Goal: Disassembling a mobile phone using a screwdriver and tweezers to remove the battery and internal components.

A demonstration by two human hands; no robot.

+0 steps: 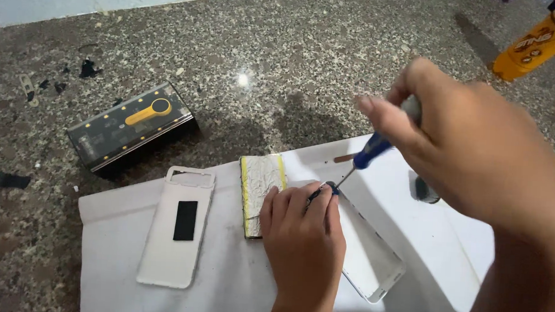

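On speckled granite counter (pixel 293 64): white sheet (pixel 236 284), black box (pixel 131 129), orange bottle (pixel 533 45).

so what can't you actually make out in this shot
- Screwdriver tip and what it touches: head view, hidden by the left hand fingers.
- Open white case: its inside near the tip is covered by the left hand.
- Small dark round item: partly behind the right hand, kind unclear.
- Orange bottle: cut off by the top right edge.
- Black scraps on the counter: too small to identify.

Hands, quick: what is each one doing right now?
Left hand: fingers pinched closed at the screwdriver's tip on the white case.
Right hand: closed, holding the blue-handled screwdriver.
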